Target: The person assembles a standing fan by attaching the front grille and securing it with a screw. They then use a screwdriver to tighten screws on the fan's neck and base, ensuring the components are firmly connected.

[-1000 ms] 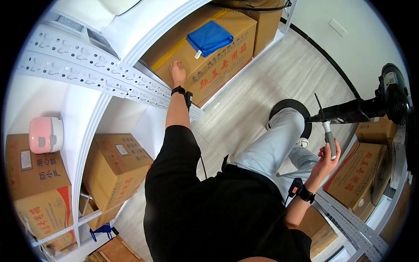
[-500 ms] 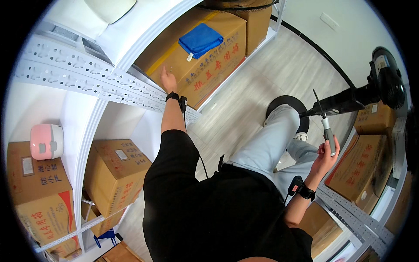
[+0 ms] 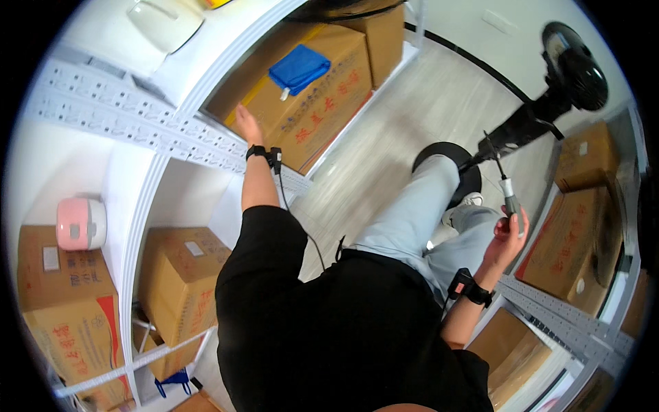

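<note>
My left hand [image 3: 248, 125] reaches out to a large brown cardboard box [image 3: 326, 103] on the shelf at the upper middle. Its fingers look stretched out, holding nothing, beside the box's near left end; whether they touch it I cannot tell. On top of that box, right of the hand, lies a folded blue cloth [image 3: 299, 69] with a white tag. At the right, my right hand [image 3: 508, 237] grips the grey and white handle of a screwdriver [image 3: 510, 196]. Its thin dark shaft points up and away, in front of a black fan's stand.
The black pedestal fan [image 3: 580, 72] stands at the right, its round base beside my leg. A white metal shelf frame [image 3: 137, 117] runs along the left, holding cardboard boxes [image 3: 182, 275] and a pink and white appliance [image 3: 80, 223]. More boxes [image 3: 573, 240] sit on the right-hand shelf.
The whole view has shifted slightly, with the fan and far box now further left and higher. Both hands keep about the same places; the screwdriver stays in my right hand.
</note>
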A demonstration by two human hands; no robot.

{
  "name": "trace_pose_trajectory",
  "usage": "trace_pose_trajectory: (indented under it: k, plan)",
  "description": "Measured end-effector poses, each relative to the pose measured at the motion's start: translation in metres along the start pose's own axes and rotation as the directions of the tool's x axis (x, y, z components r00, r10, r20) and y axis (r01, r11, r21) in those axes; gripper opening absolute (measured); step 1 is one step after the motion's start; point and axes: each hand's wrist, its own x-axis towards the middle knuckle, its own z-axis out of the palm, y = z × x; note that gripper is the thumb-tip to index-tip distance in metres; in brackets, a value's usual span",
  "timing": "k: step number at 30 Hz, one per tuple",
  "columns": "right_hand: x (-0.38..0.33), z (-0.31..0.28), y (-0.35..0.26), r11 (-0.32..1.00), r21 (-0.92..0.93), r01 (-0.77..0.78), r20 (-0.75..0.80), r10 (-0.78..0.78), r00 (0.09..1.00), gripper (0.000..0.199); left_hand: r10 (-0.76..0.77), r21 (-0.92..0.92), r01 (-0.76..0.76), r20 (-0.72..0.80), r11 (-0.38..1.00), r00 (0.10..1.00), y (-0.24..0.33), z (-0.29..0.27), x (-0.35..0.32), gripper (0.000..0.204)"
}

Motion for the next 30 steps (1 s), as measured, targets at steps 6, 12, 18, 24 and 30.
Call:
trace_pose_trajectory:
  k: [6, 12, 18, 24, 30]
  plan:
    - [0.007, -0.017, 0.018, 0.974, 0.222, -0.040, -0.025, 0.047, 0.999, 0.031, 0.070, -0.260, 0.080, 0.521, 0.962, 0.851, 0.058, 0.100, -0.069, 0.032]
    - [0.007, -0.025, -0.005, 0.969, 0.245, 0.014, -0.085, 0.008, 0.996, 0.030, 0.275, -0.311, 0.287, 0.948, 0.906, 0.160, 0.200, 0.240, -0.207, 0.061]
    - [0.002, -0.055, -0.018, 0.972, 0.219, 0.083, -0.211, -0.036, 0.977, 0.032, 0.483, -0.385, 0.446, 0.866, 0.808, -0.127, 0.317, 0.344, -0.292, 0.099]
    - [0.006, -0.092, -0.022, 0.974, 0.193, 0.120, -0.316, -0.054, 0.947, 0.029, 0.391, -0.223, 0.385, 0.808, 0.896, -0.441, 0.351, 0.397, -0.307, 0.094]
    - [0.023, -0.099, -0.008, 0.971, 0.219, 0.100, -0.400, -0.004, 0.916, 0.029, 0.418, -0.126, 0.529, 0.772, 0.839, -0.478, 0.336, 0.416, -0.309, 0.085]
